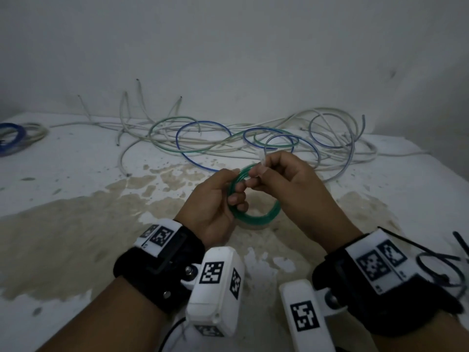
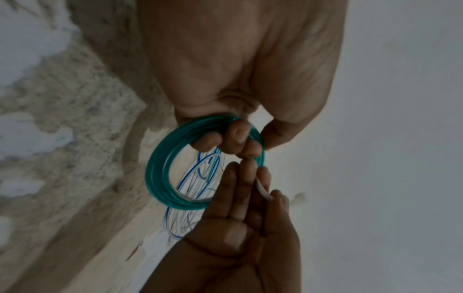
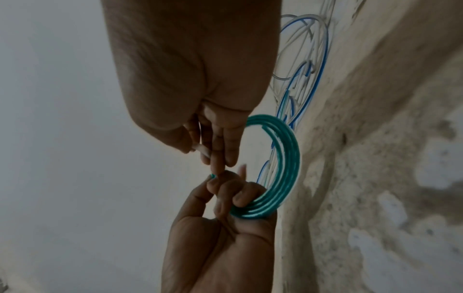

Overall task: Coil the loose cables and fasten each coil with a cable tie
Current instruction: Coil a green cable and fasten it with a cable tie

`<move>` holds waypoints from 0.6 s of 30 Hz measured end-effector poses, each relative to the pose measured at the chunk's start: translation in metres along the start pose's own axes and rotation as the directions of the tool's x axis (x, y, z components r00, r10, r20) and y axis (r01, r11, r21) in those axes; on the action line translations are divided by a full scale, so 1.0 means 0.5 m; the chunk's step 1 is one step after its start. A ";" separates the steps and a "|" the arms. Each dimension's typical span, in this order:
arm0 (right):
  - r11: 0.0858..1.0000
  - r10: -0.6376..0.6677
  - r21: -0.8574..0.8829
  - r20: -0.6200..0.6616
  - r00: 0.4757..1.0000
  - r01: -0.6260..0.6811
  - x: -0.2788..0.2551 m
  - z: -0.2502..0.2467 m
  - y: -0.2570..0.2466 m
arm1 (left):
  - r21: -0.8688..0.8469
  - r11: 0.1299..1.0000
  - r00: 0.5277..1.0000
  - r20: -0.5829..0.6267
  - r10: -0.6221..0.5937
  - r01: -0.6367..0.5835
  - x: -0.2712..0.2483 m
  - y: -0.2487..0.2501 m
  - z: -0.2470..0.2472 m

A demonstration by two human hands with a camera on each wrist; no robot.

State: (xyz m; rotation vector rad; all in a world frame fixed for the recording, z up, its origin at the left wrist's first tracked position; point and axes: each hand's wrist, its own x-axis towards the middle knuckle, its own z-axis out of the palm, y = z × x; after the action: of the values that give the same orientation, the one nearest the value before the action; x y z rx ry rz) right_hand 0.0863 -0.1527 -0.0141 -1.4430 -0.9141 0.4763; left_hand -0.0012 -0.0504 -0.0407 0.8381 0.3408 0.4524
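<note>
A small green cable coil (image 1: 256,217) hangs above the stained table top, between both hands. My left hand (image 1: 237,196) grips the coil's left side, fingers curled through the ring (image 2: 157,178). My right hand (image 1: 256,174) pinches a thin white cable tie (image 1: 262,161) at the coil's upper edge, its fingertips touching those of the left hand. In the left wrist view the white tie (image 2: 263,188) lies along the right hand's fingers. The right wrist view shows the tie (image 3: 200,148) between thumb and fingers, beside the coil (image 3: 288,168). Whether the tie goes round the coil is hidden.
A tangle of loose white, blue and green cables (image 1: 253,138) sprawls along the back of the table, against the wall. A coiled blue and white bundle (image 1: 12,135) lies at the far left edge. Black cable ties (image 1: 444,265) lie at the right, by my right wrist.
</note>
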 end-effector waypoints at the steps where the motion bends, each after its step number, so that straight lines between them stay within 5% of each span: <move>1: 1.000 -0.001 0.017 0.003 1.000 0.001 0.002 0.002 0.000 | 0.013 1.000 1.000 -0.010 0.016 -0.015 0.000 0.002 -0.001; 12: 0.973 -0.102 -0.217 -0.080 0.992 0.083 0.008 0.027 0.026 | 0.432 0.890 0.939 -0.227 0.260 -0.142 0.010 0.001 -0.015; 18: 0.957 -0.185 -0.249 -0.141 0.972 0.146 0.002 0.021 0.033 | 0.543 0.816 0.923 -0.176 0.341 -0.198 0.008 0.006 -0.012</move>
State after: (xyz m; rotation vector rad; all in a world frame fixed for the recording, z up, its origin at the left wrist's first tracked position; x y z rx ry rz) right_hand 0.0827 -0.1434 -0.0311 -1.5791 -0.9744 0.1224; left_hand -0.0012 -0.0429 -0.0427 1.3708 0.6131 0.7667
